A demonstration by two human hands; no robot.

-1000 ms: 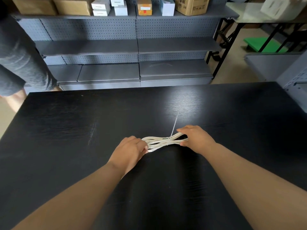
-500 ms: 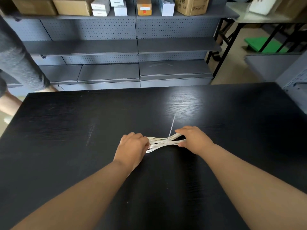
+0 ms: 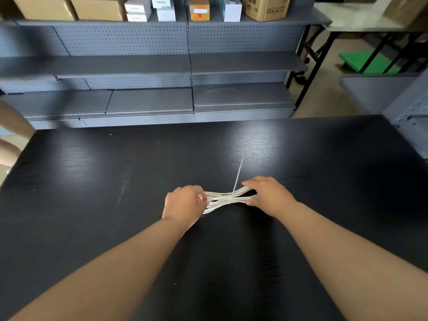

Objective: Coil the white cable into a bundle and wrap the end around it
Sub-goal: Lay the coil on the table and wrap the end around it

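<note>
Thin white cable (image 3: 228, 199), looped into a long flat bundle, lies on the black wood-grain counter (image 3: 115, 181), front-middle, stretched btwn both hands. L hand (image 3: 185, 202): grip curled round the bundle's left end, knuckles up. R hand (image 3: 268, 195): grip pinching the right end, fingers over the top, thumb on the near side. The bundle is cinched at its waist, w/ loops flaring twd each hand. A thin stiff white tail (image 3: 238, 172) sticks out from the cinch, pointing away from the person. Can't tell if it's the cable's own end or a tie.

Change vs a sec ago: little. The bundle hasn't shifted on the counter and the tail sits at the same angle. L hand has closed tighter on its end; R hand is much the same. The bystander at far left has mostly left view, only a bit of leg (image 3: 11, 126) at the edge.

My read: coiling is done and the waist wrap is on and holding. The hands are prob. tugging the ends apart to snug it. Left to do: the loose tail. Risk: too hard a pull could slip loops through the cinch.

Behind: grey pegboard shelving (image 3: 185, 66) w/ cardboard boxes (image 3: 99, 8) on top.
</note>
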